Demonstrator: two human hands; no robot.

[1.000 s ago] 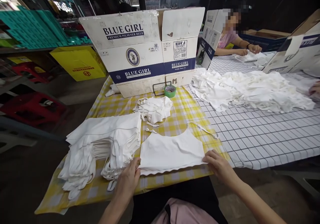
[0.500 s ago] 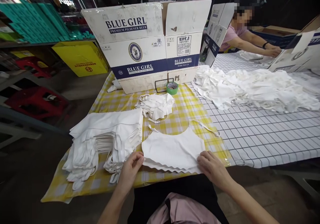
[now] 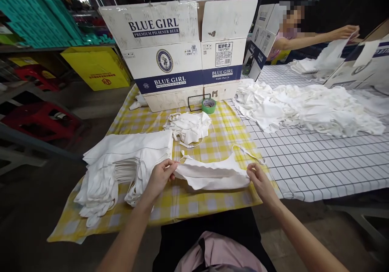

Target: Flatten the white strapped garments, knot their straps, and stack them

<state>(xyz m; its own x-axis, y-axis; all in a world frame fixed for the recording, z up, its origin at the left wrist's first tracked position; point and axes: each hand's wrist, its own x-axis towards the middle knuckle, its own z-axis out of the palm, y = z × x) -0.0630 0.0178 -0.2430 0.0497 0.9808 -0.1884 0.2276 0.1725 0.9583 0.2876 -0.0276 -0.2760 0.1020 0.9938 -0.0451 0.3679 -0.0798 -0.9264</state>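
The left hand (image 3: 161, 175) and right hand (image 3: 259, 179) pinch, thumbs closed against fingers, the two side edges of a white strappy top (image 3: 212, 175), its near edge turned up between them. Both forearms (image 3: 302, 227) slant inward over the yellow gingham tablecloth (image 3: 194, 207). A stack of white tops (image 3: 130, 148) crowds the left hand; beyond (past a crumpled white heap (image 3: 193, 127) and green tape roll (image 3: 208, 109)) a Blue Girl carton (image 3: 170, 67) blocks the far side.
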